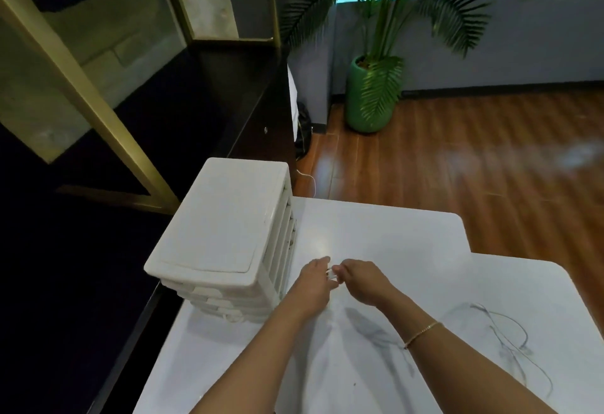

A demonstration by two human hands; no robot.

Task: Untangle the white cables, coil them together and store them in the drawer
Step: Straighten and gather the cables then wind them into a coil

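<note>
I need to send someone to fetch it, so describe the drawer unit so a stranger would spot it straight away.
Start at the white table in the foreground; at its left edge, beside the dark shelving, stands the drawer unit. It is a white plastic tower of stacked shallow drawers with a flat lid-like top, just left of the person's left hand. It is the only tall, boxy thing on the table.

Two bare forearms enter from the six o'clock edge, with no sleeves in view. The right wrist wears a thin gold-coloured chain bracelet [422, 334], a fine beaded line crossing the arm. The left hand [312, 286] and right hand [362, 283] show no rings or gloves.
</note>
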